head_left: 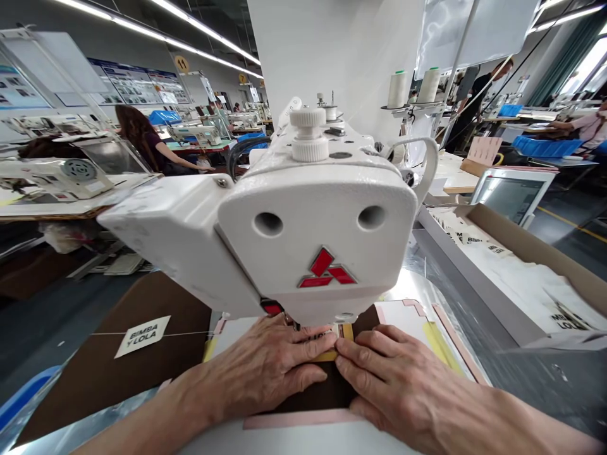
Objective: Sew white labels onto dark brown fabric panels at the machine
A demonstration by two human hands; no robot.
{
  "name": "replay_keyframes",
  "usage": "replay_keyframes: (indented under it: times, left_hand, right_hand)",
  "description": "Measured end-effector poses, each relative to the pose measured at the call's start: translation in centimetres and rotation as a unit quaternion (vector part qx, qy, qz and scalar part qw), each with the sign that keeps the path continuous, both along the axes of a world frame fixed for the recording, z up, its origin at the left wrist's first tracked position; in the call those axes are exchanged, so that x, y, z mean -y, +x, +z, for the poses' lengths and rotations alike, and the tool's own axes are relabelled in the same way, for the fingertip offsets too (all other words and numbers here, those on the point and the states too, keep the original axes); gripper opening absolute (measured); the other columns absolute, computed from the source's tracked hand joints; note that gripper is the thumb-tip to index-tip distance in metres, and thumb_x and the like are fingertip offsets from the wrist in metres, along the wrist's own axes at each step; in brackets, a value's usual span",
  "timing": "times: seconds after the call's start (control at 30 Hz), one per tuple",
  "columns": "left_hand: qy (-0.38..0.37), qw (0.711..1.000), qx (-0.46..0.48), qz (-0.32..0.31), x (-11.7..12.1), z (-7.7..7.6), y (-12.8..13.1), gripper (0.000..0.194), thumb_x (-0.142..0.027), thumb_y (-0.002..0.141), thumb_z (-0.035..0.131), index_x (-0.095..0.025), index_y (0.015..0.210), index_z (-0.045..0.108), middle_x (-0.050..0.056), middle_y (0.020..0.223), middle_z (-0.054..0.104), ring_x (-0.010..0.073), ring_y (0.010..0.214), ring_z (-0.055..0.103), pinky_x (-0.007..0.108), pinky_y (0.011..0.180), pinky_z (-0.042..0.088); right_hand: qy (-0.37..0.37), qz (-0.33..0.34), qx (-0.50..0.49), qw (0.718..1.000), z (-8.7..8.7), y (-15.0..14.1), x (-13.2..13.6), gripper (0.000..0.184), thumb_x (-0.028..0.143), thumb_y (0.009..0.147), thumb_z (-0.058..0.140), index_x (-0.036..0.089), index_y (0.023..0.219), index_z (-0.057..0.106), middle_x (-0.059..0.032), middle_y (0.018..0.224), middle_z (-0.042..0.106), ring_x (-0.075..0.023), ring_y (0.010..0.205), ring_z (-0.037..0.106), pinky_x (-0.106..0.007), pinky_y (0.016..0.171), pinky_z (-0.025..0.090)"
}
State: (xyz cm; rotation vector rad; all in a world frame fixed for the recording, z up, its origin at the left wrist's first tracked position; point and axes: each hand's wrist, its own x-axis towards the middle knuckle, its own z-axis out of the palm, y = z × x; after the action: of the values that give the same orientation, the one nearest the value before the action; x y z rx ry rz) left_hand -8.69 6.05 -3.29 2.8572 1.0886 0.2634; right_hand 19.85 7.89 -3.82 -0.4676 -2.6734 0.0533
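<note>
Brown panel (332, 395) beneath the sewing machine head (313, 234), under left hand (258, 373) and right hand (403, 379), fingers (365, 354) flat and spread, pressing, closed on nothing; shiny metal tabletop (427, 297) below, cardboard tray (521, 243) of printed white fabric (516, 291) at right, rows of sewing stations (199, 134) beyond.

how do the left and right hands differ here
The left hand points its fingers rightward; the right hand points its fingers leftward. The left hand's fingers lie over the yellow strip; the right hand's fingertips touch its edge. Both lie bare, palm down, by the sewing machine head.
</note>
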Motion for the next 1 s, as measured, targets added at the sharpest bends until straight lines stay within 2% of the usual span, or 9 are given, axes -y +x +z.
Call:
replay_keyframes:
  times: [0.07,0.17,0.27,0.4,0.57,1.0]
  left_hand:
    - [0.012,1.000,-0.012,-0.002,0.0,0.1,-0.1,0.045,-0.050,0.117,0.038,-0.028,0.152,0.055,0.001,0.149,0.065,0.0266,0.111,0.075,0.041,0.090,0.055]
    - [0.022,1.000,-0.013,0.001,0.2,0.0,-0.2,0.042,-0.046,0.114,0.049,-0.030,0.151,0.058,0.001,0.149,0.065,0.0282,0.112,0.073,0.042,0.096,0.053]
    - [0.008,1.000,-0.001,0.011,0.3,-0.2,-0.3,0.042,-0.044,0.112,0.054,-0.032,0.153,0.057,0.001,0.149,0.065,0.0271,0.111,0.072,0.040,0.096,0.053]
    - [-0.010,1.000,-0.010,0.019,0.3,-0.4,-0.3,0.043,-0.043,0.112,0.053,-0.035,0.155,0.054,0.000,0.151,0.064,0.0229,0.096,0.074,0.037,0.089,0.053]
    - [-0.008,1.000,-0.021,0.017,0.3,-0.2,-0.3,0.043,-0.043,0.113,0.053,-0.033,0.154,0.055,-0.001,0.152,0.063,0.0263,0.110,0.073,0.038,0.093,0.052]
    - [-0.017,1.000,-0.008,0.015,0.3,-0.4,-0.4,0.039,-0.043,0.114,0.048,-0.032,0.151,0.055,0.000,0.148,0.066,0.0251,0.114,0.074,0.038,0.091,0.054]
  right_hand:
    - [0.007,-0.002,-0.007,1.000,0.1,0.8,0.2,0.032,0.038,0.114,0.050,0.019,0.129,0.072,-0.0029,0.140,0.073,-0.0211,0.112,0.071,-0.037,0.097,0.055]
    - [0.033,0.004,-0.008,0.999,0.4,2.7,0.4,0.033,0.036,0.115,0.049,0.018,0.128,0.073,-0.0039,0.141,0.072,-0.0216,0.116,0.072,-0.037,0.100,0.056]
    - [0.040,-0.009,-0.012,0.999,0.6,5.2,0.3,0.031,0.032,0.113,0.052,0.016,0.128,0.074,-0.0069,0.136,0.075,-0.0221,0.114,0.074,-0.036,0.097,0.059]
    - [0.020,-0.025,-0.009,0.999,0.2,7.4,0.2,0.030,0.030,0.111,0.055,0.014,0.127,0.075,-0.0109,0.131,0.077,-0.0232,0.112,0.075,-0.035,0.098,0.062]
    - [0.009,-0.033,-0.011,0.999,-0.2,7.5,0.2,0.027,0.030,0.110,0.057,0.017,0.125,0.076,-0.0085,0.128,0.078,-0.0222,0.109,0.076,-0.034,0.098,0.063]
    - [0.003,-0.031,-0.013,0.999,-0.3,7.5,0.0,0.026,0.032,0.109,0.059,0.018,0.124,0.076,-0.0086,0.127,0.078,-0.0224,0.109,0.076,-0.034,0.099,0.062]
